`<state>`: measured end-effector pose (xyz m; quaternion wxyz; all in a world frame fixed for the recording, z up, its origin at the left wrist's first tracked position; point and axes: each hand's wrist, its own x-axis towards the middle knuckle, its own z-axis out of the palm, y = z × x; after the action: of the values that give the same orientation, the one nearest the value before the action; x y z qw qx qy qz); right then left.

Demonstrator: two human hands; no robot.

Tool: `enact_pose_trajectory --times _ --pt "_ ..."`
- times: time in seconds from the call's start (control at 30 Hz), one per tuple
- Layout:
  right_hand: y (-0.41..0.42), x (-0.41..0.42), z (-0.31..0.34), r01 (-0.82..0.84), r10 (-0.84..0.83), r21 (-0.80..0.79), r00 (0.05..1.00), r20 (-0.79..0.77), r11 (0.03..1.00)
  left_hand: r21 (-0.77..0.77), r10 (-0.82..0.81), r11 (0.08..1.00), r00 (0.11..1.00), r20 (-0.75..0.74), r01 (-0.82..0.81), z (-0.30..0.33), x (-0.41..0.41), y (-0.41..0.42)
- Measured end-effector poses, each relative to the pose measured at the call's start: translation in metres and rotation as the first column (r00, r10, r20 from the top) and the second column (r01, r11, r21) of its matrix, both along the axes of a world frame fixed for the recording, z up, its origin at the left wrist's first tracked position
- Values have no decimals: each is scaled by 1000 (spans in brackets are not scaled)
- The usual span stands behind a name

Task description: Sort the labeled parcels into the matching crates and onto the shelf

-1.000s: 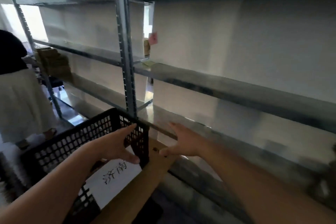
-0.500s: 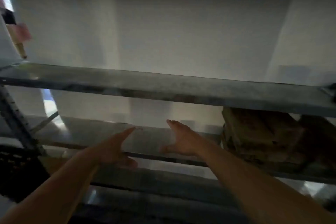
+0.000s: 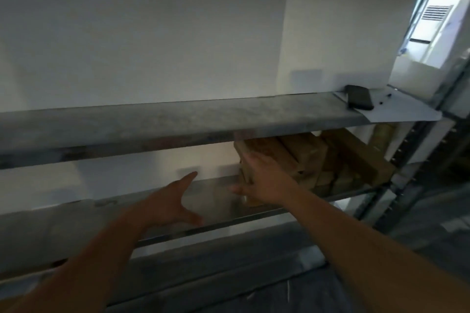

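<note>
Brown cardboard parcels (image 3: 300,157), blocky and loosely stacked, occupy the right end of the lower metal shelf (image 3: 213,201), beneath an upper shelf (image 3: 178,122) of dull grey steel. The right hand (image 3: 256,183), fingers spread wide, reaches against the nearest parcel; the left hand (image 3: 167,203), fingers extended, hovers left of the stack, holding nothing.
</note>
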<state>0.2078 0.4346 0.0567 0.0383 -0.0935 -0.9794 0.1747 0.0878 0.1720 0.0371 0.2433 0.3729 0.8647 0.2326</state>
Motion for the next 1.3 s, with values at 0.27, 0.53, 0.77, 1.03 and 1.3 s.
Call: enact_pose_trajectory --times 0.27,0.53,0.77,1.03,1.3 --pt "63 33 -18 397 -394 -114 918 52 911 57 -86 995 995 42 84 -4 -5 77" --pt "108 43 -43 447 -432 -217 894 116 868 171 -125 979 990 69 112 -18 3 141" --pt "148 27 -71 285 -261 -379 959 114 880 246 25 968 996 80 -44 -31 8 202" --pt "160 6 -97 46 -61 -507 998 -12 861 302 258 921 966 2 -247 -52 2 239" --pt "139 -15 -112 12 -100 -624 989 -107 781 417 343 842 937 74 -341 -63 13 221"
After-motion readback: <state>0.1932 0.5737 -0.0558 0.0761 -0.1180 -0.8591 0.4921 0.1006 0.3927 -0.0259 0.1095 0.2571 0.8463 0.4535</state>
